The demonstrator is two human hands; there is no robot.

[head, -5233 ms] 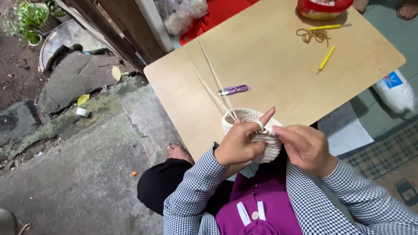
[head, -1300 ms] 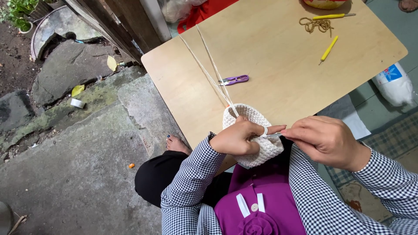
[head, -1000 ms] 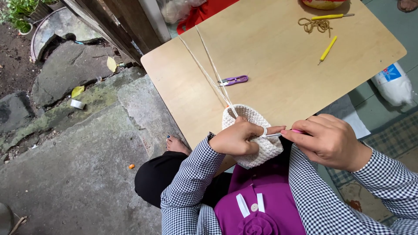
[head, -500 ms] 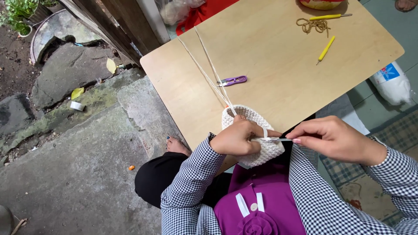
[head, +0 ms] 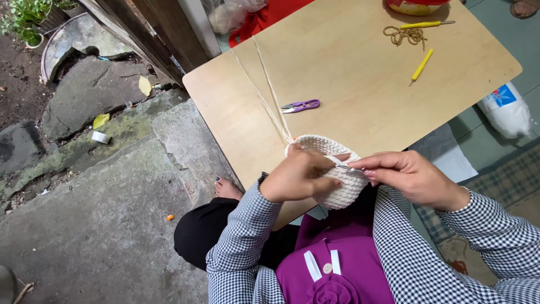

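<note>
Head view: my left grip [head: 297, 179] steadies the cream basket [head: 337, 188]; right grip [head: 408, 177] pinches the hook [head: 347, 167] to work its rim.

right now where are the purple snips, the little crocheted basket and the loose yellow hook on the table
purple snips [head: 302, 105], head view, on the purple handle.
crocheted basket [head: 344, 188], head view, on its cream outer wall below the hands.
yellow hook [head: 421, 66], head view, on the middle of its yellow grip.
</note>
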